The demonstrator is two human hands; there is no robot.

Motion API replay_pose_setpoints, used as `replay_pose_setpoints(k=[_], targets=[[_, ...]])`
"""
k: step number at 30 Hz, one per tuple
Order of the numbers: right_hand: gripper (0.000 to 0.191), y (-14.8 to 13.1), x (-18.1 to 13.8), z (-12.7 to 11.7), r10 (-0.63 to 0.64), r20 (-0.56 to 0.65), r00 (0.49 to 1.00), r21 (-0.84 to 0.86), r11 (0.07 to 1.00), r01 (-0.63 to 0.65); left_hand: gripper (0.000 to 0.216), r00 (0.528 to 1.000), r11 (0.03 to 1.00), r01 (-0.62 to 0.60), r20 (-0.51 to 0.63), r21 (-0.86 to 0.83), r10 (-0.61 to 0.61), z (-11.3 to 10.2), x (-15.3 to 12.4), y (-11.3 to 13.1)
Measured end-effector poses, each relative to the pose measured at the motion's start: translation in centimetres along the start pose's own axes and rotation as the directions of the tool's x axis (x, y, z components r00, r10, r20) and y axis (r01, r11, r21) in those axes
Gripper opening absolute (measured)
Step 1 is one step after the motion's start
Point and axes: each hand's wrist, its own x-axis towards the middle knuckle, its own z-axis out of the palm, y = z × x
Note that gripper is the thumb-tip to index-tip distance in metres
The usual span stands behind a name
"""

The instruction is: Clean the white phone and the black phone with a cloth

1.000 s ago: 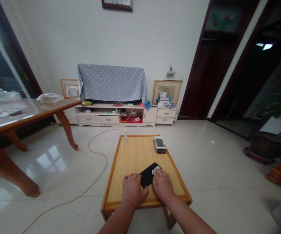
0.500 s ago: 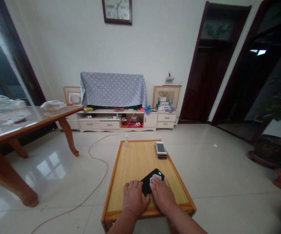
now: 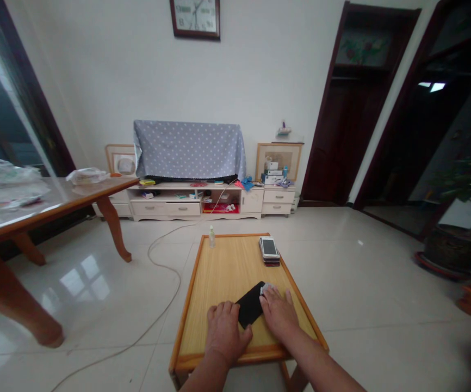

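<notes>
A black phone (image 3: 250,306) lies slantwise on the small wooden table (image 3: 229,267), near its front edge. My left hand (image 3: 226,331) grips the phone's near-left end, thumb on one edge and fingers at the other. My right hand (image 3: 279,311) presses a crumpled whitish wipe (image 3: 265,288) on the phone's far-right end; the fingers cover most of the wipe. Beyond the hands, a stack of several phones (image 3: 268,248), a white one on top, sits at the table's right edge. At the far left corner stands a small clear spray bottle (image 3: 211,237).
To the left is a larger wooden table (image 3: 117,186) with plastic bags (image 3: 7,182) on it. A cable (image 3: 166,305) runs over the tiled floor. A white TV cabinet (image 3: 166,208) stands against the wall, and a potted plant (image 3: 459,247) is at the right.
My right hand has slid with the wipe to the right, toward the phone's far end, uncovering more of the black surface. The left hand and the phone stay put.
</notes>
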Motion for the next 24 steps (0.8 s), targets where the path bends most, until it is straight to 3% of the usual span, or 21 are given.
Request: replay_pose_setpoints(k=[5,7,13,18,24], targets=[[0.043,-3.0,-1.9,0.5,-0.244,0.067,0.967,0.130,0.963,0.234,0.034,1.000,1.000,0.010,0.002,0.001,-0.010,0.0,0.1,0.1],[0.043,-3.0,-2.0,0.6,-0.247,0.067,0.967,0.155,0.960,0.234,0.036,1.000,1.000,0.012,0.009,0.007,-0.012,0.0,0.2,0.1],[0.045,1.4,0.4,1.1,0.041,-0.016,0.999,0.120,0.992,-0.038,0.049,1.000,1.000,0.007,0.011,0.013,-0.007,0.2,0.2,0.1],[0.046,2.9,1.4,1.4,0.110,-0.049,0.993,0.255,0.962,-0.095,0.046,0.999,0.999,0.022,0.047,0.035,-0.024,0.0,0.3,0.3],[0.038,2.5,2.5,0.8,0.324,-0.024,0.946,0.581,0.774,-0.251,0.049,0.999,1.000,0.009,0.040,0.018,-0.010,0.3,0.4,0.2]])
